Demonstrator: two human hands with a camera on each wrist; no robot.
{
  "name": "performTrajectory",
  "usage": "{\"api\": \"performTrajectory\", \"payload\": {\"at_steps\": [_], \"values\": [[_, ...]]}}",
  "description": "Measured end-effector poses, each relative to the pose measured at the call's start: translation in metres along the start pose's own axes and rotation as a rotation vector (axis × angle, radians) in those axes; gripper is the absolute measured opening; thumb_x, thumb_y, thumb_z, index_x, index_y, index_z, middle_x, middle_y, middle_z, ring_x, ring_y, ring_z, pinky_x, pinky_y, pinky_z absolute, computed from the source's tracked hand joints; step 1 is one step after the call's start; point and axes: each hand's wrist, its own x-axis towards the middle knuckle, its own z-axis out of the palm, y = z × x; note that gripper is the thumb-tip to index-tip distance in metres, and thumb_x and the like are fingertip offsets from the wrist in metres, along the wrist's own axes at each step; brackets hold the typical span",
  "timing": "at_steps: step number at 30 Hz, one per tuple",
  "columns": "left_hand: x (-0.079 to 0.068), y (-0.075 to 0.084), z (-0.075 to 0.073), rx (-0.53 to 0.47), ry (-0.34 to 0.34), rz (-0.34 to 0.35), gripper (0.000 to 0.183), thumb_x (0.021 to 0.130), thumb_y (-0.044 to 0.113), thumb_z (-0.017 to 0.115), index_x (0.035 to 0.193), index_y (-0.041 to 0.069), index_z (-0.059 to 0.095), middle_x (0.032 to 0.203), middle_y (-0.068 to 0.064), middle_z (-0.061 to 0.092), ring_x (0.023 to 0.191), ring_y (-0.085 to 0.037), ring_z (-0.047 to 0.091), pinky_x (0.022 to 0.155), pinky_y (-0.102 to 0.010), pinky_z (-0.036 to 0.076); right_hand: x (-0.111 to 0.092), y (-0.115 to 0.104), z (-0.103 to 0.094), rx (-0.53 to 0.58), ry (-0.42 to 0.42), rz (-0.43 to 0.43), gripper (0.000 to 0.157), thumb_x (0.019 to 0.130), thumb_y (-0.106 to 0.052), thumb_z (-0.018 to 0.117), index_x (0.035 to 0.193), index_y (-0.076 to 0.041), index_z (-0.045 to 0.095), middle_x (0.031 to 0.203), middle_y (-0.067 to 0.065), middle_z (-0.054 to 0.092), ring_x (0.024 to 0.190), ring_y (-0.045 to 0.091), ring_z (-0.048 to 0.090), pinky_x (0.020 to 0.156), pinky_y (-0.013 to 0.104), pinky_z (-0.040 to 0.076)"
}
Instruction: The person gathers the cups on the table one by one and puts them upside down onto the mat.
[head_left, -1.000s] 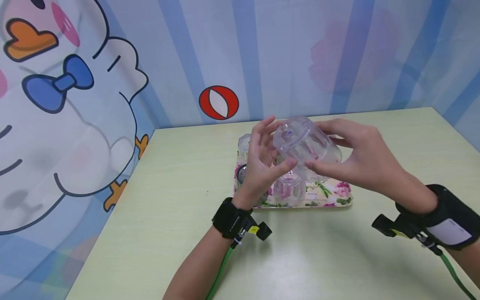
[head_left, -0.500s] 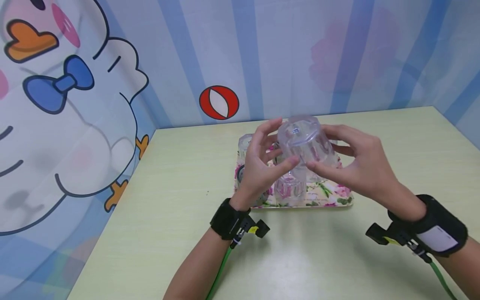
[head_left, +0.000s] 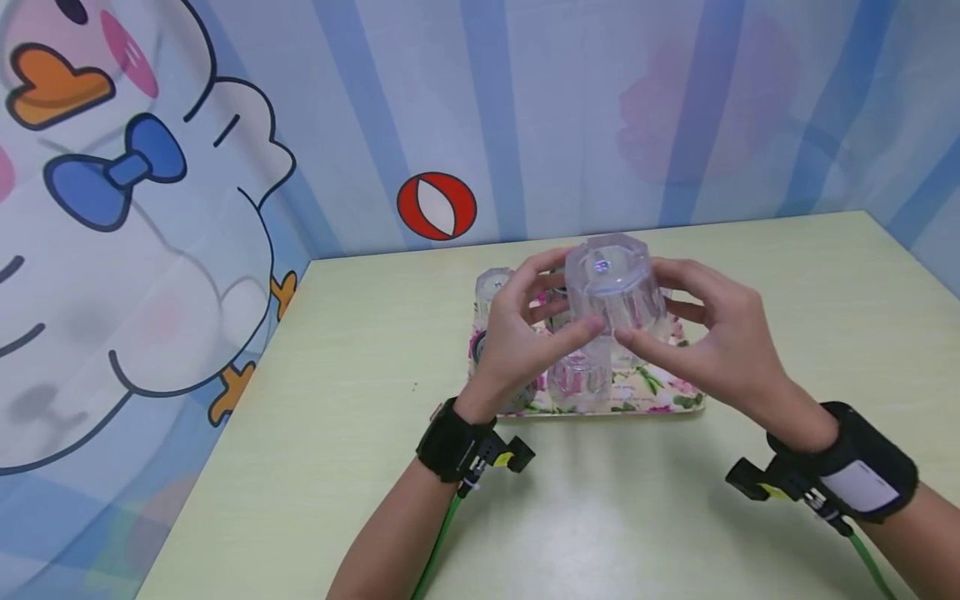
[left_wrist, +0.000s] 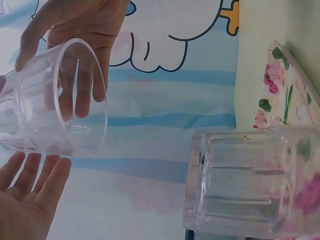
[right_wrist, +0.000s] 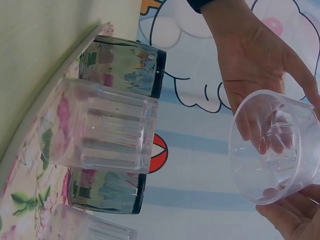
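Note:
A clear faceted cup [head_left: 613,283] is held upside down above the floral tray [head_left: 678,402], its base toward the head camera. My left hand [head_left: 521,333] holds it from the left, thumb at the near side and fingers round the far side. From the right, my right hand [head_left: 716,333] grips the same cup with thumb in front and fingers behind. In the right wrist view the held cup [right_wrist: 270,150] shows its open rim, with the left hand [right_wrist: 252,60] seen through and above it. Below it another clear cup [head_left: 581,377] stands upside down on the tray.
Several cups share the tray, including a clear one [head_left: 491,287] at the back left and smoky grey ones [right_wrist: 122,65]. The pale table [head_left: 360,433] extends around the tray. A printed cloth wall [head_left: 585,117] rises behind the table.
The held cup has turned from tilted leftward to nearly straight upside down and shifted slightly right. The right wrist has dropped lower and moved left, and both hands keep their hold.

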Motion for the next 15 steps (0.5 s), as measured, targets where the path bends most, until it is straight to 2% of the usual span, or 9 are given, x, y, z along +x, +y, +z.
{"api": "performTrajectory", "payload": {"at_steps": [3, 6, 10, 13, 15], "values": [[-0.0005, 0.0003, -0.0002, 0.026, -0.008, 0.014, 0.09, 0.071, 0.07, 0.067, 0.136, 0.01, 0.048, 0.132, -0.012, 0.055, 0.116, -0.023, 0.059, 0.092, -0.027, 0.057, -0.002, 0.0015, 0.0018, 0.009, 0.01, 0.002, 0.066, 0.062, 0.002, 0.084, 0.125, -0.007, 0.062, 0.113, 0.007, 0.067, 0.107, -0.014, 0.055, 0.083, 0.004, 0.049], [-0.0012, 0.0001, -0.0005, 0.055, -0.014, 0.031, 0.082, 0.074, 0.061, 0.07, 0.136, 0.011, 0.049, 0.129, -0.012, 0.056, 0.114, -0.023, 0.061, 0.091, -0.027, 0.057, -0.004, 0.0031, 0.0032, 0.019, 0.018, 0.005, 0.067, 0.062, 0.002, 0.084, 0.125, -0.008, 0.062, 0.114, -0.007, 0.065, 0.107, -0.013, 0.056, 0.083, 0.005, 0.05], [-0.0022, 0.0006, -0.0005, 0.095, -0.014, 0.04, 0.067, 0.078, 0.036, 0.076, 0.135, 0.012, 0.05, 0.126, -0.011, 0.059, 0.112, -0.021, 0.062, 0.089, -0.025, 0.058, -0.0062, 0.0045, 0.0041, 0.031, 0.024, 0.011, 0.068, 0.062, 0.003, 0.084, 0.125, -0.008, 0.062, 0.114, -0.023, 0.059, 0.107, -0.013, 0.056, 0.083, 0.005, 0.05], [-0.0024, 0.0025, 0.0007, 0.122, -0.007, 0.035, 0.063, 0.077, 0.019, 0.076, 0.134, 0.011, 0.051, 0.124, -0.011, 0.06, 0.111, -0.02, 0.063, 0.088, -0.023, 0.058, -0.0072, 0.0053, 0.0044, 0.039, 0.02, 0.016, 0.068, 0.063, 0.003, 0.083, 0.126, -0.008, 0.061, 0.114, -0.029, 0.056, 0.108, -0.013, 0.056, 0.083, 0.005, 0.05], [-0.0025, 0.0036, 0.0019, 0.135, -0.001, 0.028, 0.063, 0.076, 0.014, 0.077, 0.134, 0.011, 0.052, 0.124, -0.011, 0.06, 0.11, -0.02, 0.064, 0.088, -0.023, 0.058, -0.0079, 0.0063, 0.0043, 0.041, 0.017, 0.018, 0.068, 0.063, 0.004, 0.083, 0.126, -0.007, 0.061, 0.114, -0.031, 0.055, 0.108, -0.013, 0.056, 0.084, 0.005, 0.05]]}}
